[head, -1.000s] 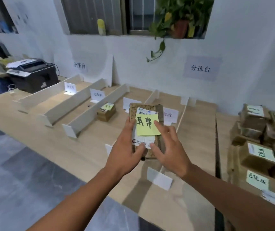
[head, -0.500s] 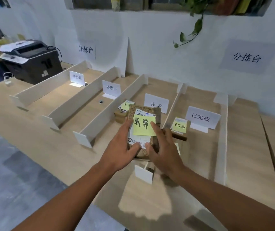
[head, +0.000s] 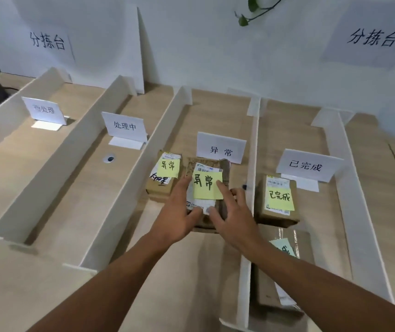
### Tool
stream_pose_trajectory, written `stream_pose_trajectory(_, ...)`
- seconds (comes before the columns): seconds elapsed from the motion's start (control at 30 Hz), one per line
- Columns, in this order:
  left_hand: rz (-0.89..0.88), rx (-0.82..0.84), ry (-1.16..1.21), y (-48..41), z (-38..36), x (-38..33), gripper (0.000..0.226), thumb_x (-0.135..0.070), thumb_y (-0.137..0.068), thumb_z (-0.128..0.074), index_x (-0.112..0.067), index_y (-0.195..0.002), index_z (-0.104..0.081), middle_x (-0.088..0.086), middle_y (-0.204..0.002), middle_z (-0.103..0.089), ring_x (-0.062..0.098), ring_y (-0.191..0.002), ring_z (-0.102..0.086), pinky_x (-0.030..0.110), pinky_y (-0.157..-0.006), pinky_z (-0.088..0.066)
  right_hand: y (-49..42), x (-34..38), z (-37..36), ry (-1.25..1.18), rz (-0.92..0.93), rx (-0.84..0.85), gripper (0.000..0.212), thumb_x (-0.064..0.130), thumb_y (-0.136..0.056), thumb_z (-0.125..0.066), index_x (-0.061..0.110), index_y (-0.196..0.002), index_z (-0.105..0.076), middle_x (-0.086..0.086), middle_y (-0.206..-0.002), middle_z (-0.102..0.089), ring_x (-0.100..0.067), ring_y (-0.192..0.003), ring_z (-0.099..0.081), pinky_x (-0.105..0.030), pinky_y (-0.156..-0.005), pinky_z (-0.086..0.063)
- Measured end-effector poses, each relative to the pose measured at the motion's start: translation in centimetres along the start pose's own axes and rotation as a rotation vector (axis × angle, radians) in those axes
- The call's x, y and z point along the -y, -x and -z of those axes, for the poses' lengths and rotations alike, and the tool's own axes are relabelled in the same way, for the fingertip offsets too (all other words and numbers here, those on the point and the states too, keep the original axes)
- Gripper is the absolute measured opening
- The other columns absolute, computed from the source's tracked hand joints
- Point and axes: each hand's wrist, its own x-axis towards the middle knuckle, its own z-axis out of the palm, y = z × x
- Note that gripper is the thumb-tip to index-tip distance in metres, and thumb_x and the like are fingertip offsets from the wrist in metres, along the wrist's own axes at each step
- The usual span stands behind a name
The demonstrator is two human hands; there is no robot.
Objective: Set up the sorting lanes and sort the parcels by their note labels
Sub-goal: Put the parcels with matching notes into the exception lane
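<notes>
The sorting step is in hand, and this placement looks nearly done. The left grip (head: 177, 212) and the right grip (head: 234, 216) both clasp a brown parcel (head: 191, 165) between them, thumbs on its near edge and fingers reaching over its top. One right fingertip lies on its yellow note (head: 207, 185), which reads 异常.

The parcel sits low in the lane whose sign (head: 221, 147), just beyond the grips, bears the same word. I cannot tell whether it already rests on the tabletop (head: 215, 111). Another parcel with a matching note (head: 164, 176) lies just to the left of the left grip. A white divider (head: 255, 140) stands close on the right of the right grip.

The next move probably calls for settling the parcel flat, letting go with both hands, and drawing them back without knocking the neighbour or the divider.
</notes>
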Motion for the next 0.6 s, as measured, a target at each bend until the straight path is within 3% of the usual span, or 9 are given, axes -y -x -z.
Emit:
stream_pose_trajectory(0.1,0.062,0.030,-0.036,-4.1,-0.1,3.0,0.083,-0.034,-0.086,-0.054,-0.025,-0.160,-0.017,-0.011,-0.157,-0.030,0.006,-0.139,-0.034,0.043,-0.114,-0.041,-3.2,-1.1,-2.7,0.011,-0.081,-0.015,0.069,0.052,-0.094,-0.056,0.041,-0.155,-0.028,0.010,-0.125,-0.030,-0.009,-0.109,-0.046,-0.026,-0.088,-0.043)
stream_pose_trajectory(0.2,0.082,0.076,-0.133,-7.1,-0.3,5.5,0.087,-0.038,-0.087,-0.049,-0.020,-0.162,-0.010,-0.006,-0.167,-0.013,0.013,-0.153,-0.014,0.044,-0.124,-0.026,-5.6,-1.9,-5.1,0.014,-0.134,-0.013,0.069,0.052,-0.094,-0.056,0.038,-0.156,-0.029,0.010,-0.125,-0.032,-0.007,-0.108,-0.044,-0.024,-0.086,-0.044)
stream_pose_trajectory(0.3,0.042,0.070,-0.318,-9.6,-0.8,7.7,0.084,-0.037,-0.095,-0.049,-0.012,-0.163,-0.007,0.005,-0.168,-0.009,0.021,-0.154,-0.007,0.043,-0.125,-0.019,-8.0,-2.8,-6.8,0.059,-0.167,-0.009,0.068,0.048,-0.095,-0.058,0.035,-0.157,-0.030,0.009,-0.124,-0.032,-0.008,-0.107,-0.044,-0.023,-0.085,-0.047)
stream_pose_trajectory(0.43,0.016,0.112,-0.604,-11.1,-1.4,9.5,0.080,-0.042,-0.101,-0.039,0.001,-0.161,-0.007,0.022,-0.166,-0.013,0.038,-0.154,0.001,0.047,-0.127,-0.004,-9.7,-3.9,-8.6,0.183,-0.187,0.037,0.069,0.045,-0.096,-0.059,0.034,-0.157,-0.031,0.005,-0.129,-0.037,-0.004,-0.093,-0.037,-0.008,-0.062,-0.026)
stream_pose_trajectory(0.6,-0.018,0.121,-0.752,-11.9,-1.6,11.0,0.084,-0.048,-0.095,-0.009,0.006,-0.159,-0.014,0.028,-0.165,-0.013,0.042,-0.155,-0.005,0.049,-0.127,-0.004,-10.8,-4.6,-10.2,0.173,-0.228,0.074,0.067,0.046,-0.098,-0.055,0.035,-0.158,-0.028,0.004,-0.134,-0.036,-0.005,-0.100,-0.040,-0.018,-0.075,-0.035)
